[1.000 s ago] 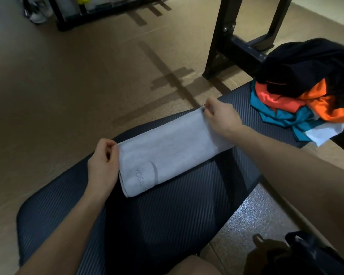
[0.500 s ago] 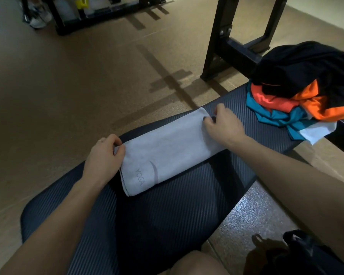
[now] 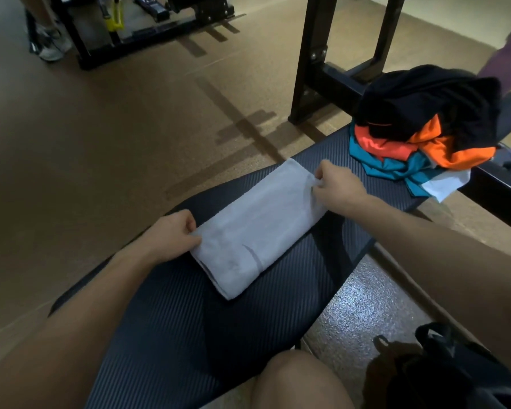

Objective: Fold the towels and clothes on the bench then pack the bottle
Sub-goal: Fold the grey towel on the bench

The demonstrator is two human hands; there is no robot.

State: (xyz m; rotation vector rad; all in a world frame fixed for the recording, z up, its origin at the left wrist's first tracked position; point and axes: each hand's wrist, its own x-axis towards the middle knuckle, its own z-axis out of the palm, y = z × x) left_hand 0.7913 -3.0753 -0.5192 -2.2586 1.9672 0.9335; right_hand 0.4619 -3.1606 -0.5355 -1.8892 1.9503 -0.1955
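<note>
In the head view, a pale grey towel [image 3: 257, 222] is seen folded into a long strip, laid diagonally across the dark ribbed worktop [image 3: 171, 329]. Its near-left end is pinched by the left hand [image 3: 171, 236], whose fingers [image 3: 191, 239] are closed on the cloth edge. The far-right end is gripped by the right hand [image 3: 335, 184], the fingers bunched on a small fold of the towel. A curved darker mark is visible on the towel's near part.

Farther along the worktop, just beyond the right hand but apart from the towel, a heap of clothes [image 3: 425, 125] is piled: black cloth on top, orange and teal beneath, a white piece hanging over the edge. A black metal frame [image 3: 316, 54] stands on the brown floor [image 3: 101, 128] behind. A dark bag [image 3: 443, 370] is partly seen at the lower right, beside a bare knee [image 3: 298, 382]. The bottle cannot be made out.
</note>
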